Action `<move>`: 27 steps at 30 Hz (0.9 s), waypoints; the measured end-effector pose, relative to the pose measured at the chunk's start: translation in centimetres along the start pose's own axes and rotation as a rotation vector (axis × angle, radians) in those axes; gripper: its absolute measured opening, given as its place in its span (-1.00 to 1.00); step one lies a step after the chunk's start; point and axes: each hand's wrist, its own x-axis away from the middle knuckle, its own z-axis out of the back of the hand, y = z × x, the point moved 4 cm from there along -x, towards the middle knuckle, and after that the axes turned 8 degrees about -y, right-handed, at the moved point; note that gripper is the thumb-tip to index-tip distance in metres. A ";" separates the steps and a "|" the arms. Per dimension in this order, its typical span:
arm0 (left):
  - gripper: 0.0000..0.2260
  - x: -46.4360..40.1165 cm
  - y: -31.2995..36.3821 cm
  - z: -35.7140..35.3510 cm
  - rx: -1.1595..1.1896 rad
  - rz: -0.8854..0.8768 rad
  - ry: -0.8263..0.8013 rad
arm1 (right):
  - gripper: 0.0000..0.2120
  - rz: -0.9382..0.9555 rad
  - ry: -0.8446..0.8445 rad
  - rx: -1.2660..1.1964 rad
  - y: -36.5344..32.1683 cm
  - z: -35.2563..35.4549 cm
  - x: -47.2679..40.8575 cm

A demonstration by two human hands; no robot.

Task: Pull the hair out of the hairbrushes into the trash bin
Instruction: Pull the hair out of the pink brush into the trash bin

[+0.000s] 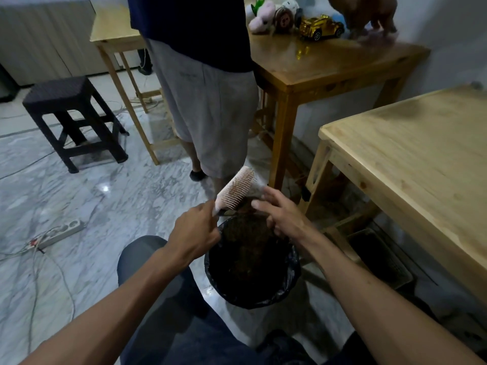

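My left hand (195, 230) grips the handle of a pale pink hairbrush (234, 188), which tilts up and to the right with its bristles facing right. My right hand (279, 209) is at the bristles, its fingers pinching a clump of dark hair (257, 192) at the brush head. Both hands hover just above a trash bin (295, 267) lined with a black bag, which stands on the floor between my knees and holds a mass of dark hair.
A person in grey shorts (210, 106) stands just beyond the bin. A light wooden table (421, 159) is at the right, a darker table (329, 64) with toys behind it. A black stool (71, 119) and a power strip (62, 233) with cables are on the left floor.
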 end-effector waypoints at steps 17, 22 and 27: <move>-0.94 0.3 -1.9 -0.2 0.004 0.048 0.012 | -0.48 -0.153 -0.134 0.488 4.5 0.1 0.6; -0.89 0.4 -0.4 -0.4 0.006 -0.019 -0.011 | -0.18 -0.014 -0.002 0.213 1.3 0.2 -0.7; -0.86 0.2 0.3 0.3 0.036 -0.098 -0.006 | -0.57 0.045 -0.116 -0.025 0.1 -0.9 -1.0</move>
